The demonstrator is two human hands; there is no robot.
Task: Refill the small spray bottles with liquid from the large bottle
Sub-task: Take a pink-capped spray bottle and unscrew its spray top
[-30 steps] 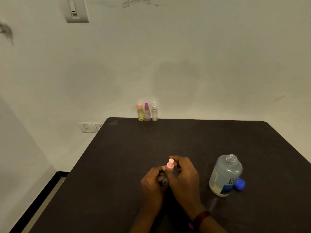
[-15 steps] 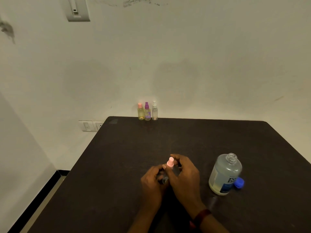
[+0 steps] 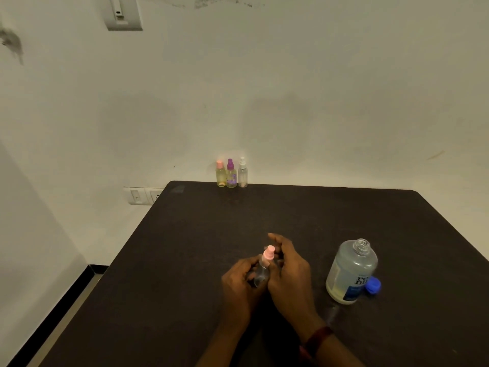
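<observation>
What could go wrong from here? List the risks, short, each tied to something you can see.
1. The large bottle stands uncapped near the right hand, with its blue cap lying beside it. A bump from that forearm could probably tip it and spill liquid.
2. The left hand alone holds the small spray bottle. With the right hand at its pink top, the slim bottle might slip onto the table.

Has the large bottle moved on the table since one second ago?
No. The large bottle keeps the same place against the table and the three small bottles by the wall; only the camera shifted slightly.
</observation>
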